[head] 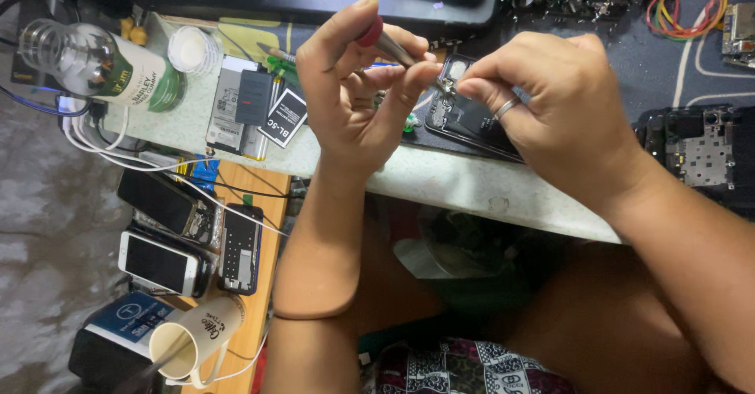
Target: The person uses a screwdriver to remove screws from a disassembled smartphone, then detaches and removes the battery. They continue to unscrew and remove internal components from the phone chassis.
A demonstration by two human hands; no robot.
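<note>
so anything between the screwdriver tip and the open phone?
Nothing visible. The left hand holds the red-capped screwdriver angled down to the open phone; the tip meets it near the top edge, beside the right hand fingertips steadying the phone.

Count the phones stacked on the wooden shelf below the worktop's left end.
3: a white-framed phone at the front, a dark one behind it, and an opened black one to their right. Others may be hidden underneath.

red-capped screwdriver [383,40], black phone [472,119], cream mug [197,339]
</note>
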